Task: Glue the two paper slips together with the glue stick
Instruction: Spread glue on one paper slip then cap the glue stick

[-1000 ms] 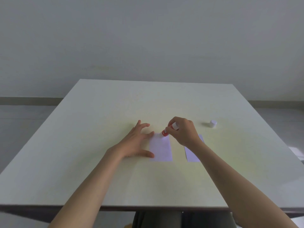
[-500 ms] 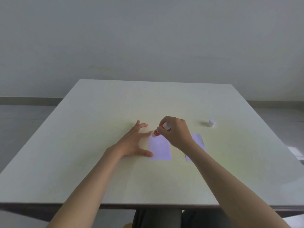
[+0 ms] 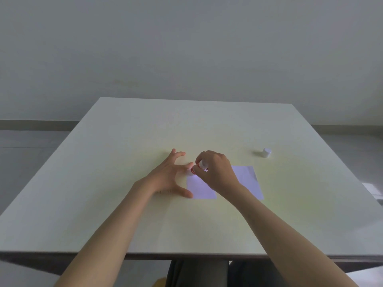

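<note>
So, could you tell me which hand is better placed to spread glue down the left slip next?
The right hand: it already grips the glue stick at the left slip's far edge. The left hand lies spread, fingertips pinning that slip.

Paper slips: two. Left slip flat on the table, partly under the hands; right slip flat just beside it, partly behind the right forearm.

Glue sticks: one, mostly hidden in the fingers, only a white barrel and a red band showing.

Caps: one, a small white cap, standing alone well to the right of the slips.

Hands: two. Left hand, right hand.

Tables: one, a pale square table.

Legs below the near table edge: two, in dark trousers.
</note>
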Motion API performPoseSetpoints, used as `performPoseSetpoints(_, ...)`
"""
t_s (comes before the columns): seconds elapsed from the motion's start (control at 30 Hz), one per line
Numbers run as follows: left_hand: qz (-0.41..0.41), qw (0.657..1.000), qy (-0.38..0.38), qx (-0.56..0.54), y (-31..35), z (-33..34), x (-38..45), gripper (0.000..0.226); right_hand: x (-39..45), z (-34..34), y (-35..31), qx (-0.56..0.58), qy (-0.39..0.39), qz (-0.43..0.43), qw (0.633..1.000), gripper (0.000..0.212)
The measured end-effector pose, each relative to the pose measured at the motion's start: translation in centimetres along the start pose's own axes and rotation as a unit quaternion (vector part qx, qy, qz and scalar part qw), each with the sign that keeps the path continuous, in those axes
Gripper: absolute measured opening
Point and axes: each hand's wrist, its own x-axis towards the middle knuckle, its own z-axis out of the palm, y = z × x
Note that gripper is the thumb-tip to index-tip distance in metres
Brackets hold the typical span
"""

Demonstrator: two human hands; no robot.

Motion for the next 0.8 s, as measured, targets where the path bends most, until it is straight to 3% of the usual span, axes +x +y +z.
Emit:
performPoseSetpoints(0.47,-0.006,1.0,0.006,0.005,-0.5,0.4,0.5,0.11,-3.5,-1.1,-0.4,0.03,-0.048,-0.022,0.998,0.009)
performPoseSetpoints(0.8,-0.005,1.0,0.007,0.019,-0.7,0.4,0.6,0.112,-3.6,-2.6,1.1,0.085,-0.041,0.081,0.992,0.007)
